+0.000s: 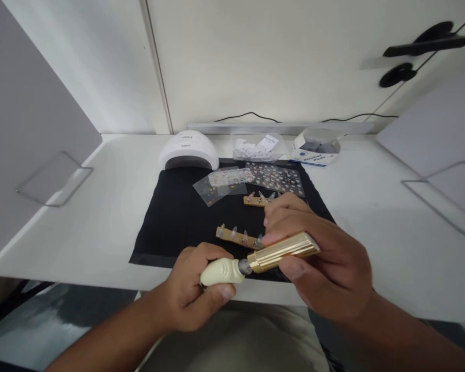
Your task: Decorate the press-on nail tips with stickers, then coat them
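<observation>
My left hand (pixel 196 292) is closed round a pale cream bottle (pixel 221 272) that lies tilted on its side. In my right hand (pixel 325 263) is a ribbed gold cap (pixel 281 253), held between thumb and fingers. The cap's lower end meets the bottle's grey neck (pixel 245 266); whether it is threaded on cannot be seen. Just beyond my hands, a wooden strip (pixel 236 237) holds several upright nail tips. A second such strip (pixel 251 201) is farther back, its right end hidden by my right hand.
A black mat (pixel 166 206) covers the white table's (pixel 116 206) middle. Sticker sheets (pixel 275 178) lie on it. Along the back stand a white nail lamp (pixel 189 147), a clear box (pixel 279 147) of packets and an open carton (pixel 315 155).
</observation>
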`<state>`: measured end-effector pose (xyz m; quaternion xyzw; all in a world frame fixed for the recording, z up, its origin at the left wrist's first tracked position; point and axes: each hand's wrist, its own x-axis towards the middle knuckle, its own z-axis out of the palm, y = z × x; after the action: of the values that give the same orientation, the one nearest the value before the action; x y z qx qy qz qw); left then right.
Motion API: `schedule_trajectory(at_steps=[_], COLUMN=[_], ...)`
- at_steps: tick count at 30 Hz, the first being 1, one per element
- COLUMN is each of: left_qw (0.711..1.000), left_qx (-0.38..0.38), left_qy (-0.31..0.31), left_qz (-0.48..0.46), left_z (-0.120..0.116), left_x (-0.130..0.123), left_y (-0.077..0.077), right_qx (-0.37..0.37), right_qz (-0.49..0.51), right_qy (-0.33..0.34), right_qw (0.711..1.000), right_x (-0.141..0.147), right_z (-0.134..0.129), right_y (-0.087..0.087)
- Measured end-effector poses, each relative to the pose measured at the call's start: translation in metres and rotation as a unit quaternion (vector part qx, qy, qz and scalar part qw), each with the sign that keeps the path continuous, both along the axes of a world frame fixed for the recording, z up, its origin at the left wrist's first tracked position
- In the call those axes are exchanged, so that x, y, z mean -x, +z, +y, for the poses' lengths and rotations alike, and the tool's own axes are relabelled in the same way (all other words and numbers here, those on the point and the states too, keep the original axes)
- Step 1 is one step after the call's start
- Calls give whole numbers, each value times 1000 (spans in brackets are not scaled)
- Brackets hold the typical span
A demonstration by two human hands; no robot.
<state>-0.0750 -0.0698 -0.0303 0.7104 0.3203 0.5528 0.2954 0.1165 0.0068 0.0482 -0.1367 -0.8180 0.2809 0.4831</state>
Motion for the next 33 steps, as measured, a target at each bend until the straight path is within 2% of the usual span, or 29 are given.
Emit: schedule_trajectory(at_steps=[11,16,21,26,29,33], left_qw=[1000,999,997,990,984,978], left_qx=[18,37,50,68,83,115], left_qy=[10,12,7,59,89,84], left_qz=[3,-15,-56,-108,-127,-152], left_z=[-6,-12,-12,13,42,81], left_x=[5,12,22,53,74,85], left_y=[-2,-13,-20,-8,1,4], right_qx=[30,81,67,56,69,74], right_qz=[31,104,144,52,-45,-142], right_qy=[-24,-46,-77,-54,-36,-20], right_qw=[999,990,984,996,996,987], right_x=[-13,-18,-18,-18,-12,-1], right_z=[-3,-8,-6,14,34,55], right_y=[-5,-1,1,-2,-5,-17])
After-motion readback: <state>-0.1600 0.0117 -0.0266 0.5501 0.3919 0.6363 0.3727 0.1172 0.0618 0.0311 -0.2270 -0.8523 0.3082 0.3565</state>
